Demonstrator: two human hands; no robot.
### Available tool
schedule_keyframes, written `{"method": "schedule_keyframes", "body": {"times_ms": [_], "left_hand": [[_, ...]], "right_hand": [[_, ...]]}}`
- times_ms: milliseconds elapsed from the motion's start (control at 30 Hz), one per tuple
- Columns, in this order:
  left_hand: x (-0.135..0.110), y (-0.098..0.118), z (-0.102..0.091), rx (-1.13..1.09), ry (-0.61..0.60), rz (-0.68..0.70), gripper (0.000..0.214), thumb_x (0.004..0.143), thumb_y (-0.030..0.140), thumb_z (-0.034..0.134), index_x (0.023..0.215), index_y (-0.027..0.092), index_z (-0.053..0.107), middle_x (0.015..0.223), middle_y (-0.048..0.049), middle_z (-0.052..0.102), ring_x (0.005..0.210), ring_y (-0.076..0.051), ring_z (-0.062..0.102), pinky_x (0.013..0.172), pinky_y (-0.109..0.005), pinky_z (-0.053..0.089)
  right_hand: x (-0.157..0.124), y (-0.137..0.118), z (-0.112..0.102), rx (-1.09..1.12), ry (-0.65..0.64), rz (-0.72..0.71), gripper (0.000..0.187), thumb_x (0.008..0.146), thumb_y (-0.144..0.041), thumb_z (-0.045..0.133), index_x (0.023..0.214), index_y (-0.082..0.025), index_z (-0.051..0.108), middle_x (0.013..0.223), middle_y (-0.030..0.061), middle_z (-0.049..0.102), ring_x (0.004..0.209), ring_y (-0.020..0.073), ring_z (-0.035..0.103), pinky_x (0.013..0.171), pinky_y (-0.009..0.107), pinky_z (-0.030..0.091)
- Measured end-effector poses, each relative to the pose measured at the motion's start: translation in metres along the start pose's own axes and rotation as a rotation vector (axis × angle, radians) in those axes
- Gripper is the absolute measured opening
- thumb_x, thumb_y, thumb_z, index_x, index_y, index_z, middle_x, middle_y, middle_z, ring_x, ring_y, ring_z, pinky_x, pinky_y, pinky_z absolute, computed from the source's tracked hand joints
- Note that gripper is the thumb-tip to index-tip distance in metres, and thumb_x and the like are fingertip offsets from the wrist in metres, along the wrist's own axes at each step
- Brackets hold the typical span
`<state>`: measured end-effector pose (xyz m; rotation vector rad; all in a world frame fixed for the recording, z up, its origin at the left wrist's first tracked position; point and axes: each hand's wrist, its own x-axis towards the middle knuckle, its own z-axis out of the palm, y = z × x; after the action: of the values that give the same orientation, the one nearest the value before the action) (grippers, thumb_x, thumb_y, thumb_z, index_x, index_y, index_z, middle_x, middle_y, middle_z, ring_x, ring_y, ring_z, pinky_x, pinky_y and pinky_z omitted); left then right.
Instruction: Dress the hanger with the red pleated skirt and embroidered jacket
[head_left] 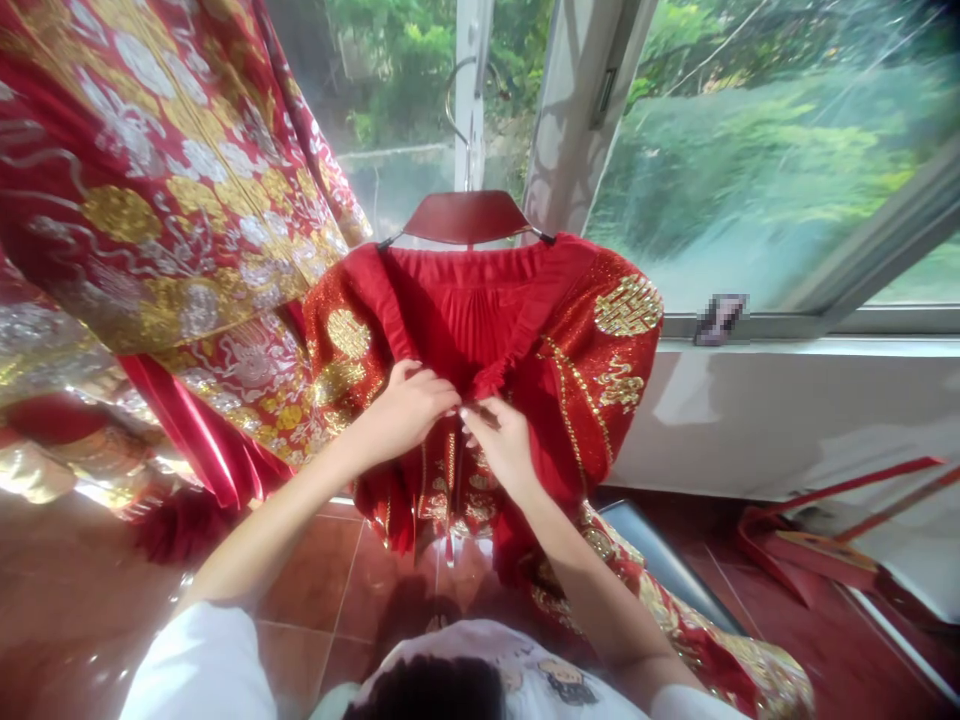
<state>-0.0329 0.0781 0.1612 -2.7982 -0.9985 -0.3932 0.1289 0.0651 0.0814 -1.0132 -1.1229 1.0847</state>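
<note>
A red embroidered jacket [600,400] with gold motifs and a pleated collar hangs in front of me on a hanger [469,216] with a wide red shoulder bar. At the neckline, my left hand [416,402] is closed in a pinch on the jacket's front edge. Beside it, my right hand [504,440] pinches the opposite edge, its fingertips almost meeting those of the left. The small spot between the fingertips is hidden, so any fastener there cannot be made out. Below the hands runs the gold-trimmed front of the jacket.
A large red garment with gold and silver embroidery [187,190] hangs at the left. Windows [750,180] stand behind, with a small blurred object [720,318] on the sill. Gold-patterned fabric [705,620] and a red strap-like object [817,550] are low at the right, above the tiled floor [300,570].
</note>
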Motion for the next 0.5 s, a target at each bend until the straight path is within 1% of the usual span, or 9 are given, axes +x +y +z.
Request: {"method": "schedule_keyframes", "body": {"times_ms": [67,167,300,400,500], "left_hand": [[0.0,0.0,-0.002,-0.056,-0.006,-0.011,0.031,0.095,0.01,0.039,0.097,0.019,0.068,0.101,-0.0027,0.072,0.095,-0.018,0.057,0.103,-0.04,0.022],[0.0,-0.001,-0.006,-0.106,-0.03,-0.033,0.03,0.095,0.011,0.041,0.097,0.021,0.069,0.104,-0.0007,0.073,0.093,-0.018,0.056,0.098,-0.039,0.022],[0.001,-0.001,-0.011,-0.126,-0.069,-0.039,0.03,0.093,0.01,0.043,0.096,0.022,0.07,0.103,0.001,0.074,0.087,-0.017,0.054,0.095,-0.039,0.022],[0.002,-0.001,-0.01,-0.119,-0.067,-0.019,0.03,0.094,0.01,0.042,0.096,0.022,0.07,0.103,0.0007,0.074,0.087,-0.017,0.054,0.094,-0.039,0.022],[0.003,0.0,-0.006,-0.046,-0.02,-0.005,0.028,0.095,0.012,0.043,0.095,0.021,0.069,0.102,-0.0003,0.074,0.086,-0.018,0.054,0.094,-0.039,0.023]], "right_hand": [[-0.002,0.001,0.002,0.012,0.021,0.002,0.035,0.069,-0.047,0.073,0.082,-0.015,0.065,0.069,0.0016,0.065,0.058,0.0119,0.061,0.048,0.021,0.051],[-0.003,0.003,0.003,-0.008,0.069,-0.037,0.033,0.071,-0.044,0.072,0.085,-0.015,0.068,0.071,0.0029,0.067,0.062,0.0137,0.063,0.053,0.023,0.053],[-0.002,0.004,-0.001,-0.095,0.083,-0.147,0.029,0.072,-0.041,0.072,0.085,-0.015,0.072,0.074,0.0045,0.071,0.061,0.0146,0.062,0.058,0.026,0.053],[0.001,-0.002,-0.008,-0.218,0.046,-0.244,0.023,0.075,-0.038,0.069,0.08,-0.016,0.072,0.075,0.0046,0.072,0.062,0.0153,0.062,0.062,0.027,0.051],[0.002,-0.005,-0.015,-0.304,-0.05,-0.252,0.022,0.079,-0.037,0.063,0.073,-0.016,0.067,0.066,0.0027,0.068,0.059,0.0146,0.061,0.062,0.027,0.049]]}}
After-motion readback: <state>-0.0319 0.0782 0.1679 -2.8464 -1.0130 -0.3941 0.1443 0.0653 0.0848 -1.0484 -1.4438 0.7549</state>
